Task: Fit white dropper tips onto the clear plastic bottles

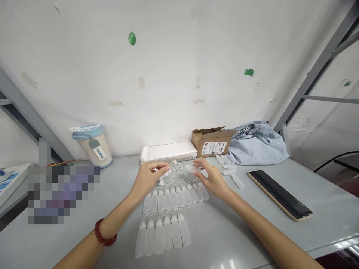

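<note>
My left hand [148, 178] pinches a small white cap with a cord loop [175, 163] between thumb and index finger. My right hand [212, 177] holds a small translucent plastic bottle [192, 168] at its fingertips, lying sideways; the two hands are apart. Below them, a row of capped translucent bottles with white cord loops [176, 198] lies on the grey table [224, 231]. A second, shorter row of the same bottles [159, 238] lies nearer to me. Loose white caps and cords [179, 176] are heaped between my hands.
A stack of white padded envelopes [168, 151] and an open cardboard box [213, 144] stand by the wall. Several loose bottles [237, 181] lie right, near a phone [280, 194] and light-blue cloth [255, 145]. A tumbler [94, 145] and a blurred-out patch are left.
</note>
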Motion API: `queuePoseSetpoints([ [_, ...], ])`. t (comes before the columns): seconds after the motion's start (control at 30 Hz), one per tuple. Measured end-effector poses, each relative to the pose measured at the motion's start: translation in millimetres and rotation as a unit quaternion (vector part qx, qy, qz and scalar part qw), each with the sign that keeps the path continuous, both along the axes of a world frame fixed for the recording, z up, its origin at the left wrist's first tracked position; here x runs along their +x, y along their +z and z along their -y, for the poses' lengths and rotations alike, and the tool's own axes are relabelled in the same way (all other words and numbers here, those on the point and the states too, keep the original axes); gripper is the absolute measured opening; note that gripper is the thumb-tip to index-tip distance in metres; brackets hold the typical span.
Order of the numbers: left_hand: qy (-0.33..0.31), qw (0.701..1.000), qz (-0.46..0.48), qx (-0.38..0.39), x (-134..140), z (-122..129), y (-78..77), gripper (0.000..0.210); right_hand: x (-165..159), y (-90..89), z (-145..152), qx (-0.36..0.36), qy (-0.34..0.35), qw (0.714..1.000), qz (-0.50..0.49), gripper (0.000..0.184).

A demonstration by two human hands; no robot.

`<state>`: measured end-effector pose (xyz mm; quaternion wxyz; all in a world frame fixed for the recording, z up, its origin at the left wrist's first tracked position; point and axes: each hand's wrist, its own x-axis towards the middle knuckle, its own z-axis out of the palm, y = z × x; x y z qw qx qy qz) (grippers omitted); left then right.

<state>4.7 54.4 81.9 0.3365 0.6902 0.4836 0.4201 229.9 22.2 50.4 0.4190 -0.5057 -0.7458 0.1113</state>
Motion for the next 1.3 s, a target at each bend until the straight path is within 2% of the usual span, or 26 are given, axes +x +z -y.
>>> queuePoseSetpoints([
  [0.17,0.007,0.998,0.002,-0.064,-13,26,-5.3,0.021,-11,5.2,13,-0.019,0.048,0.998,-0.025,0.026],
  [0.3,0.016,0.996,0.017,-0.087,-17,34,-9.3,0.023,-18,2.9,21,-0.038,0.088,0.995,-0.027,0.029],
  [0.67,-0.019,0.994,0.009,-0.108,-9,52,-6.4,0.017,-27,0.6,32,-0.025,0.139,0.99,-0.016,0.033],
  [0.87,-0.005,0.994,0.017,-0.106,-9,54,-6.0,0.018,-31,-1.1,36,0.011,0.151,0.988,0.003,0.04],
  [1.07,-0.016,0.996,0.01,-0.089,-8,55,-5.3,0.017,-31,1.0,37,-0.003,0.16,0.987,0.027,0.036],
  [1.3,-0.05,0.996,0.01,-0.076,-8,58,-7.3,0.021,-34,3.5,40,-0.026,0.157,0.987,-0.015,0.034],
])
